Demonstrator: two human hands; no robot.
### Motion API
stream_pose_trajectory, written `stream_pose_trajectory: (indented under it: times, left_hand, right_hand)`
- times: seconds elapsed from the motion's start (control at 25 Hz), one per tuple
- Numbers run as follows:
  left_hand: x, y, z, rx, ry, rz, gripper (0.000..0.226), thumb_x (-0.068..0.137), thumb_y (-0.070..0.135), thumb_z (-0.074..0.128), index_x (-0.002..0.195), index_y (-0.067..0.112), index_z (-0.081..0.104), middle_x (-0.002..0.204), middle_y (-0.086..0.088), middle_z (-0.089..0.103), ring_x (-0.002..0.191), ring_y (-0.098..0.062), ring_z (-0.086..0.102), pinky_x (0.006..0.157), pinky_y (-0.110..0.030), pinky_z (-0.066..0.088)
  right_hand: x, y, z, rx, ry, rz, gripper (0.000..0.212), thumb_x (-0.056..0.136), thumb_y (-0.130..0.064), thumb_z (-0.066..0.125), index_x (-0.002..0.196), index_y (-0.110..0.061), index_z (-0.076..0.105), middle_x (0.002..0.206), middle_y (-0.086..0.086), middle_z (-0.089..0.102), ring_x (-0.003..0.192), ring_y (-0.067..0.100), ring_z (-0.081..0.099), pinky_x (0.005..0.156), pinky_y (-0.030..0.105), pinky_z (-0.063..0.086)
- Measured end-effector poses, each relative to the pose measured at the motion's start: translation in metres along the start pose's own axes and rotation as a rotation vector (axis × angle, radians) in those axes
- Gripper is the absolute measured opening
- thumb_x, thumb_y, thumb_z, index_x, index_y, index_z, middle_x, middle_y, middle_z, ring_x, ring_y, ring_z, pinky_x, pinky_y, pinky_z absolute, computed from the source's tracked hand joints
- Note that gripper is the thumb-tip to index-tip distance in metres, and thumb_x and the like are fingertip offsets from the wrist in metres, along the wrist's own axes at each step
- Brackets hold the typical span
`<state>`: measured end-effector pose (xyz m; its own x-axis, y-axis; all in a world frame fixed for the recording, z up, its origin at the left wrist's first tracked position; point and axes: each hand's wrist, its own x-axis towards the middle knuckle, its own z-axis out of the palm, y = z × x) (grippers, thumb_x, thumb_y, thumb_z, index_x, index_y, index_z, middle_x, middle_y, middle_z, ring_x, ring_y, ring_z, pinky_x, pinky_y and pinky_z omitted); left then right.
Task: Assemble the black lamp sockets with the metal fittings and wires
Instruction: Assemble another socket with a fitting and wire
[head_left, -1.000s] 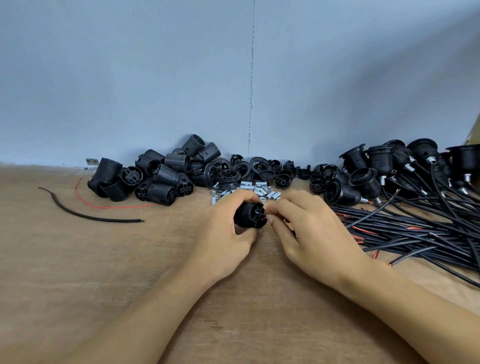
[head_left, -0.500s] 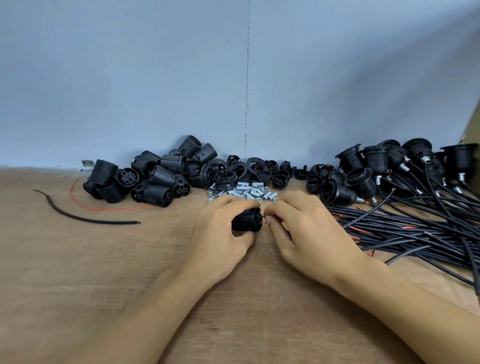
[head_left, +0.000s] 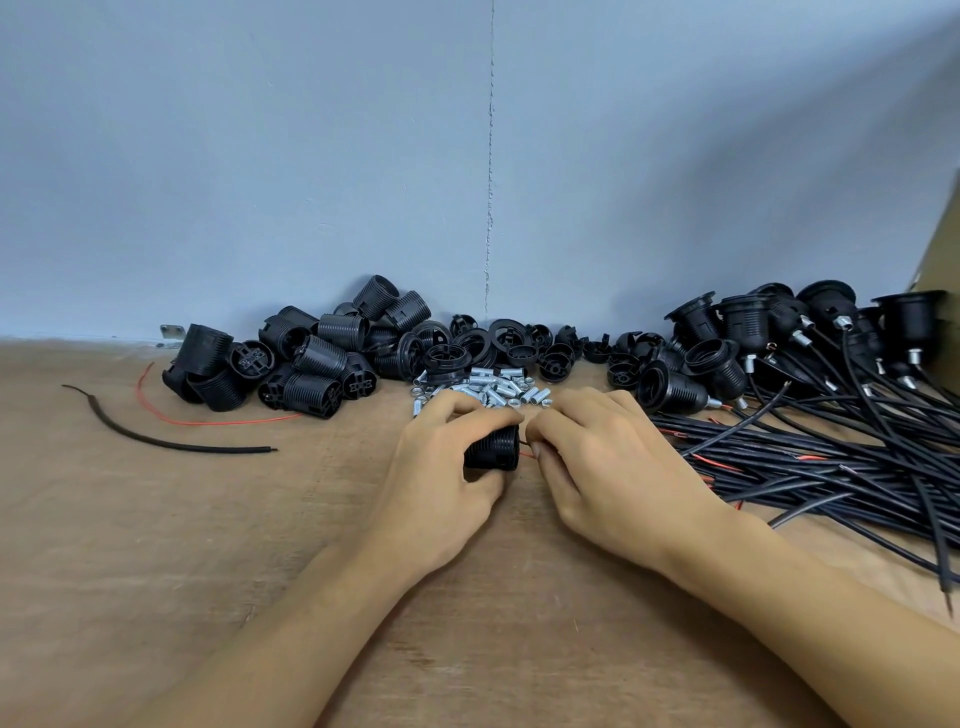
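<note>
My left hand (head_left: 441, 483) grips a socket (head_left: 492, 448); my right hand (head_left: 613, 467) pinches its red wire (head_left: 525, 454). Finished wired sockets (head_left: 810, 332) lie at two o'clock, bare shells (head_left: 311, 358) at ten.

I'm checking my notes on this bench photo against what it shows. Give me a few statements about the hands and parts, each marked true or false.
1. The left hand has its grip on a black lamp socket. True.
2. The right hand lies flat and open on the table, away from the socket. False: its fingertips pinch at the socket's end, where a red wire shows.
3. The silver metal fittings lie in a pile just beyond the hands. True.
4. The bundle of black wires lies to the left of the hands. False: it lies to the right.
5. A loose black wire piece lies alone on the table, at left. True.
</note>
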<state>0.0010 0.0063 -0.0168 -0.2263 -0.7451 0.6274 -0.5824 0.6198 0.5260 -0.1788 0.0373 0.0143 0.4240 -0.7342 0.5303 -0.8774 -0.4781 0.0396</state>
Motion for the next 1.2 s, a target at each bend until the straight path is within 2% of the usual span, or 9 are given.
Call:
stream_pose_trajectory:
  times: [0.12,0.24,0.44,0.56,0.72,0.92,1.08,1.2]
  left_hand:
    - [0.001,-0.001,0.000,-0.010,-0.008,-0.020,0.048,0.074,0.005,0.082,0.117,0.026,0.076,0.106,0.011,0.061,0.098,0.000,0.056,0.088,-0.001,0.034]
    - [0.001,-0.003,0.001,-0.041,-0.034,-0.044,0.047,0.074,0.009,0.084,0.116,0.028,0.074,0.105,0.014,0.061,0.099,0.001,0.058,0.089,-0.007,0.039]
    - [0.001,-0.004,0.002,-0.147,-0.081,-0.090,0.049,0.072,0.011,0.083,0.116,0.031,0.073,0.108,0.016,0.060,0.105,-0.003,0.060,0.094,-0.036,0.054]
    - [0.001,-0.005,0.003,-0.190,-0.098,-0.090,0.046,0.069,0.019,0.079,0.111,0.035,0.072,0.107,0.018,0.060,0.105,-0.005,0.062,0.093,-0.041,0.055]
    - [0.001,-0.006,0.003,-0.192,-0.118,-0.071,0.045,0.070,0.026,0.077,0.111,0.041,0.067,0.108,0.022,0.058,0.105,-0.005,0.061,0.092,-0.040,0.056]
    - [0.000,-0.007,0.002,-0.201,-0.136,-0.066,0.047,0.072,0.015,0.084,0.112,0.036,0.071,0.106,0.021,0.059,0.106,-0.004,0.061,0.094,-0.037,0.055]
    - [0.000,-0.006,0.002,-0.104,-0.094,-0.021,0.047,0.072,0.012,0.086,0.114,0.031,0.074,0.103,0.020,0.059,0.103,0.004,0.056,0.092,-0.012,0.042]
    - [0.000,-0.005,0.001,-0.077,-0.111,0.018,0.047,0.073,0.010,0.086,0.115,0.028,0.074,0.103,0.016,0.058,0.102,0.001,0.056,0.090,-0.006,0.037]
  right_hand:
    - [-0.002,0.001,0.002,0.081,0.005,0.018,0.008,0.094,-0.018,0.057,0.096,-0.015,0.065,0.091,0.001,0.060,0.091,0.026,0.058,0.080,0.042,0.046]
    - [-0.003,0.000,0.006,0.205,0.031,0.058,0.003,0.093,-0.017,0.062,0.094,-0.016,0.064,0.091,-0.001,0.061,0.089,0.022,0.057,0.079,0.039,0.047]
    - [-0.005,0.002,0.014,0.374,0.073,0.130,0.002,0.095,-0.018,0.064,0.093,-0.018,0.064,0.088,-0.009,0.058,0.081,0.009,0.051,0.076,0.029,0.045]
    - [-0.005,0.003,0.016,0.428,0.106,0.167,0.004,0.094,-0.017,0.065,0.092,-0.020,0.065,0.085,-0.012,0.056,0.079,0.006,0.051,0.075,0.025,0.044]
    - [-0.005,0.003,0.016,0.448,0.131,0.169,0.009,0.093,-0.016,0.067,0.089,-0.024,0.065,0.080,-0.019,0.052,0.077,0.001,0.051,0.071,0.017,0.041]
    - [-0.003,0.003,0.016,0.425,0.118,0.167,0.012,0.090,-0.016,0.066,0.082,-0.024,0.061,0.074,-0.014,0.053,0.072,0.007,0.052,0.067,0.026,0.044]
    - [-0.003,0.005,0.015,0.401,0.104,0.134,0.008,0.089,-0.018,0.066,0.083,-0.023,0.062,0.074,-0.012,0.054,0.070,0.009,0.052,0.066,0.031,0.046]
    - [-0.004,0.005,0.015,0.405,0.102,0.130,0.009,0.089,-0.017,0.066,0.083,-0.022,0.062,0.073,-0.012,0.054,0.070,0.010,0.051,0.066,0.031,0.046]
